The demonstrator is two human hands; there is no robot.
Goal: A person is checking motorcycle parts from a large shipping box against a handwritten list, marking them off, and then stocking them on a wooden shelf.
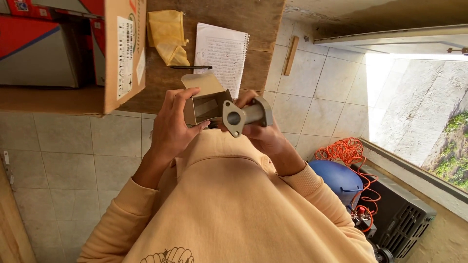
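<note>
My left hand grips a small open cardboard box, its flap lifted toward the wooden table. My right hand holds a grey metal pipe fitting with a flat flange and a round bore, just beside the box's open mouth. Both hands are raised close to my chest, above my peach-coloured sweatshirt. The inside of the box looks empty from here.
A wooden table carries a spiral notepad, a black pen, a yellow cloth and a large cardboard carton. On the tiled floor lie a blue tank, an orange coiled hose and a black machine.
</note>
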